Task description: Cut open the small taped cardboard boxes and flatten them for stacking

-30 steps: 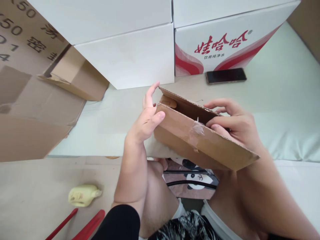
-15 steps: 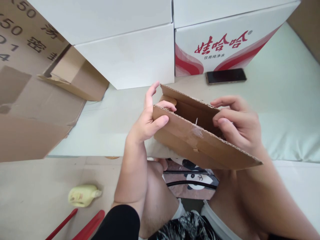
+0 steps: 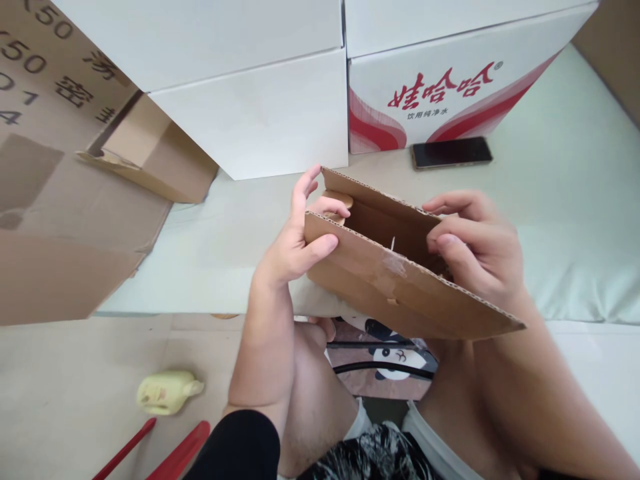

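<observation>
Two hands work at one brown carton (image 3: 373,287), and steadiness seems to matter most: a light, even hold on the near panel should leave the mouth wide without creasing the cardboard. The left hand (image 3: 285,250) is partly open, its thumb outside that panel and a finger hooked inside — a loose pinch — while another finger reaches the far panel's corner. The right hand (image 3: 483,243) is half curled at the other end of the mouth; whether its fingertips grip anything inside, I cannot tell. The carton tilts at the front edge of the pale green surface (image 3: 200,280), above the person's legs. Beyond it, a phone (image 3: 453,153) lies beside a white box with red lettering (image 3: 450,107). A yellow bottle (image 3: 165,392) lies on the floor (image 3: 60,373).
</observation>
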The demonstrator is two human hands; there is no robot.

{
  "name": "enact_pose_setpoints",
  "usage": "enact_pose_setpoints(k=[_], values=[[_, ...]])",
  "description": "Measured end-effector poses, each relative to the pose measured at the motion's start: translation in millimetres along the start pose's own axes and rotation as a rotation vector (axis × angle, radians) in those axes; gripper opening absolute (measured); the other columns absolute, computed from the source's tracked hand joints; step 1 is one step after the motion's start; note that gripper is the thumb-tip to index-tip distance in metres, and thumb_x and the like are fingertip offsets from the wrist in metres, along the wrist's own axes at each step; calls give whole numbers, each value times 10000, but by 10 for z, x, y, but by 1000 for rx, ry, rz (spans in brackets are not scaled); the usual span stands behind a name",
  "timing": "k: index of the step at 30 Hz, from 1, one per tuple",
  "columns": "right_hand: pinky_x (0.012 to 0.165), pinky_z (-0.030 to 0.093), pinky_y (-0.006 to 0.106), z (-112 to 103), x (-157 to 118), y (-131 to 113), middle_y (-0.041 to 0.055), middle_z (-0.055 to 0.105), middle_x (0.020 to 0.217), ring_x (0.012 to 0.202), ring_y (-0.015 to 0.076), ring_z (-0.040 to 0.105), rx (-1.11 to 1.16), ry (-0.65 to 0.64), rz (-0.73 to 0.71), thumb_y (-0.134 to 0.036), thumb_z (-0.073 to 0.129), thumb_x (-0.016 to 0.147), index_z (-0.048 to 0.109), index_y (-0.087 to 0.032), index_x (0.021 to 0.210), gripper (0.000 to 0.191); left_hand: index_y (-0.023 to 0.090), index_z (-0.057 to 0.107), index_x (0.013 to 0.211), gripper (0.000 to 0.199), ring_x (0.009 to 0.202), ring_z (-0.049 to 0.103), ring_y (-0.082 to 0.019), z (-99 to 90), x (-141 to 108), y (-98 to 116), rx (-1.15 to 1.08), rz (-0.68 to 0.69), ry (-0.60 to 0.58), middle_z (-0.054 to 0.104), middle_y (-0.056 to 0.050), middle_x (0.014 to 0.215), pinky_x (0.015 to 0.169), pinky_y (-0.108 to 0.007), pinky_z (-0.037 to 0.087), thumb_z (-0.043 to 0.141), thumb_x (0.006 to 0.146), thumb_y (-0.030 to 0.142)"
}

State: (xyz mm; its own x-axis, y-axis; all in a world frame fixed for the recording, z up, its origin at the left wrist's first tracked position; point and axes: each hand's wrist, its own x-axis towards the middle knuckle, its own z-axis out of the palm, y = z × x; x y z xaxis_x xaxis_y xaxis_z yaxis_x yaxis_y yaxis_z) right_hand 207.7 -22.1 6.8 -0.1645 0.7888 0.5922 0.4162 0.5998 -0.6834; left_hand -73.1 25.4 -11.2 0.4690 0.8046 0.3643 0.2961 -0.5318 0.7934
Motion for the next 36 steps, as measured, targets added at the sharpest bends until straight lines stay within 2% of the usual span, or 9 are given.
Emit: enact_pose_setpoints(k=[8, 14, 22, 28, 32, 36], values=[[854, 556, 470, 0, -7, -6, 76, 671, 914, 994, 277, 674, -8, 2, 26, -272, 538, 950, 597, -250, 647, 309, 312, 665, 1162, 555, 1555, 286, -422, 10, 0, -24, -5, 17, 25, 283, -5, 1689, 1274, -660, 323, 590, 840, 758], [853, 555, 468, 5, -8, -10, 77, 677, 912, 989, 276, 673, 3, 1, 37, -276, 541, 950, 601, -249, 641, 316, 336, 667, 1210, 552, 1538, 313, -420, 17, 6, -27, -34, 17, 38, 367, -20, 1634, 1270, -685, 317, 620, 832, 736], [801, 534, 402, 5, -7, -46, 50, 665, 874, 927, 238, 672, 21, 3, 57, -187, 561, 913, 591, -238, 643, 276, 318, 649, 1162, 526, 1561, 290, -387, 44, 20, -26, -28, 32, 53, 299, -18, 1670, 1303, -636, 294, 593, 844, 734], [786, 539, 394, 9, 2, -32, 50, 652, 843, 920, 229, 679, 12, 1, 45, -193, 562, 915, 584, -232, 639, 280, 337, 653, 1181, 524, 1546, 314, -375, 26, 43, -10, -22, 41, 21, 564, -75, 1398, 1269, -652, 343, 590, 844, 734], [763, 562, 411, 13, -6, -31, 65, 668, 856, 932, 253, 689, -20, 8, 64, -231, 558, 917, 590, -241, 624, 294, 324, 645, 1158, 522, 1565, 275, -375, 17, 52, -6, -27, 37, 14, 543, -72, 1420, 1278, -632, 337, 588, 842, 735], [770, 565, 405, 14, -7, -35, 62, 675, 894, 923, 239, 688, -14, 8, 67, -233, 543, 929, 581, -239, 628, 304, 316, 634, 1155, 527, 1576, 250, -375, 19, 46, -6, -33, 29, 8, 521, -75, 1452, 1284, -628, 327, 580, 846, 740]])
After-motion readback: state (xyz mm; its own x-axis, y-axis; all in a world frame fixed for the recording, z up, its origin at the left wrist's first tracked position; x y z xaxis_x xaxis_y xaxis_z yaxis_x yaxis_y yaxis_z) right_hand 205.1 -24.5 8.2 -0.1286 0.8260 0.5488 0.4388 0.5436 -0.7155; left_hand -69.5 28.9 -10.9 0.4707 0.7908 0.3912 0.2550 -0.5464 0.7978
